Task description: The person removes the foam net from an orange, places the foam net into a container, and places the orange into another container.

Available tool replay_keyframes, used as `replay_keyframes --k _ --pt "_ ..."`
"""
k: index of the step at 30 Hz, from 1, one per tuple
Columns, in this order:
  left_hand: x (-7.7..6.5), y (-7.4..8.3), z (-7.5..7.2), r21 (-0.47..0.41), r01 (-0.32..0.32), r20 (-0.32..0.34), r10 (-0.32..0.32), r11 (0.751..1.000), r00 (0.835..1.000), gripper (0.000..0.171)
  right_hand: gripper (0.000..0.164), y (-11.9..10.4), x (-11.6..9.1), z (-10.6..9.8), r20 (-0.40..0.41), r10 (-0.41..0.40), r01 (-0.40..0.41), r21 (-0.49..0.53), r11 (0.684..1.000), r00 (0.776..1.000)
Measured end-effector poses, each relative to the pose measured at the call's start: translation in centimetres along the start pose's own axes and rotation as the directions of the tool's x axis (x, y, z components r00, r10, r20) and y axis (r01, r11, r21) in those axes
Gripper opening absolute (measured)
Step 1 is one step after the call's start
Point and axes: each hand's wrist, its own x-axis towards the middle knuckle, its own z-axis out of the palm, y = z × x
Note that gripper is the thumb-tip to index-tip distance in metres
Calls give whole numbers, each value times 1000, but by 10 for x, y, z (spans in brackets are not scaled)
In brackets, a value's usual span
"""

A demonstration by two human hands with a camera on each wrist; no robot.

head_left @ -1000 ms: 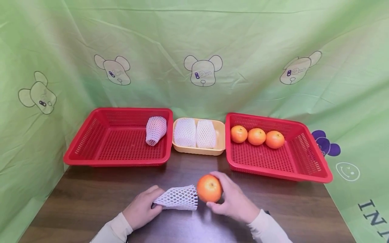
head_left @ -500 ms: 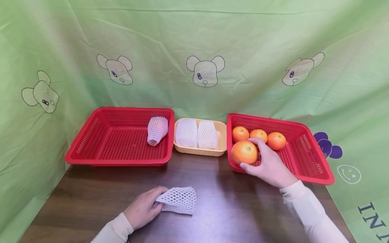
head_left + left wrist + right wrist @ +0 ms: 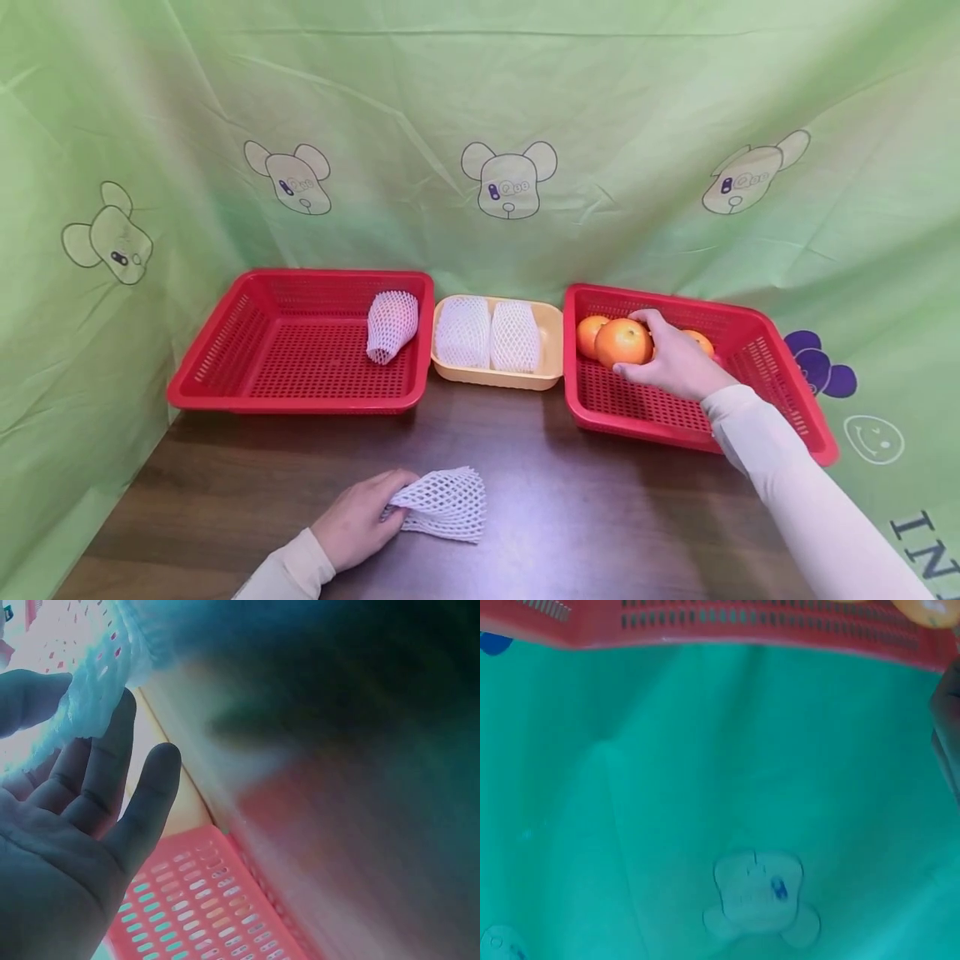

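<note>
My left hand (image 3: 362, 517) pinches one end of a white foam net sleeve (image 3: 446, 502) low over the brown table; the sleeve's wide mouth faces right. In the left wrist view the thumb and fingers hold the net (image 3: 94, 664) between them. Over the right red basket (image 3: 637, 429), my right hand (image 3: 681, 360) grips an orange (image 3: 622, 342) from its right side, thumb below. Another orange (image 3: 590, 335) sits just left of it, and one more (image 3: 701, 341) shows partly behind the hand. The right wrist view catches only the edge of this hand (image 3: 949, 724).
A tan tray (image 3: 495, 379) with two groups of foam net sleeves (image 3: 462, 332) stands between the baskets. In the left red basket (image 3: 292, 403) lies a fruit in a foam net (image 3: 393, 323). Green printed cloth (image 3: 397, 100) hangs behind and at both sides of the table (image 3: 562, 508).
My right hand has carried the orange from beside the foam net sleeve to the right, into the space over the right basket. The left hand stays in place, still holding the sleeve.
</note>
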Motion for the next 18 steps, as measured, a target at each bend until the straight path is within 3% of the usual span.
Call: replay_keyframes --k 5,11,18 --pt "1 1 0 -17 23 30 -22 1000 999 38 83 13 17 8 99 29 -23 -65 998 995" --pt "1 2 -1 -3 43 60 -43 999 997 36 84 21 29 22 190 -8 25 -87 996 982" --pt "2 2 -2 20 68 82 -69 997 994 33 81 24 33 37 228 -35 62 -109 992 973"
